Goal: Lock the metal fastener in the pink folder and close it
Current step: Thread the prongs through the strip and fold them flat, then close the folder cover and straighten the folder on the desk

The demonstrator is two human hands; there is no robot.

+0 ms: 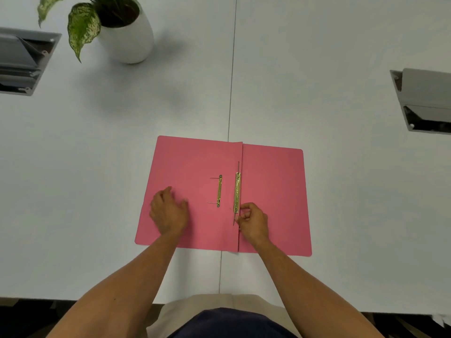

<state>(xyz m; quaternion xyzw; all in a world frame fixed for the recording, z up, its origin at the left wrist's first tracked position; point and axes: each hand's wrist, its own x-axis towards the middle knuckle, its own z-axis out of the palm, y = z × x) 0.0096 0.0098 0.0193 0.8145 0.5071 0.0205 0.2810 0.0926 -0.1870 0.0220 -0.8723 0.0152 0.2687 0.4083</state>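
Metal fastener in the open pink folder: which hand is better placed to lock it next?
Right. The right hand already has its fingers at the near end of the long fastener strip by the spine; the left hand rests flat on the left cover, steadying the folder.

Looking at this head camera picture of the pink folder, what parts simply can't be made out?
- Head view: whether the right hand actually pinches the thin prong; its curled fingers hide the contact.
- The stamped pattern on the long metal fastener bar: too small.
- The grey table boxes: cut off by the picture's edges.
- The plant: its top is cropped.
- What lies under the left hand.
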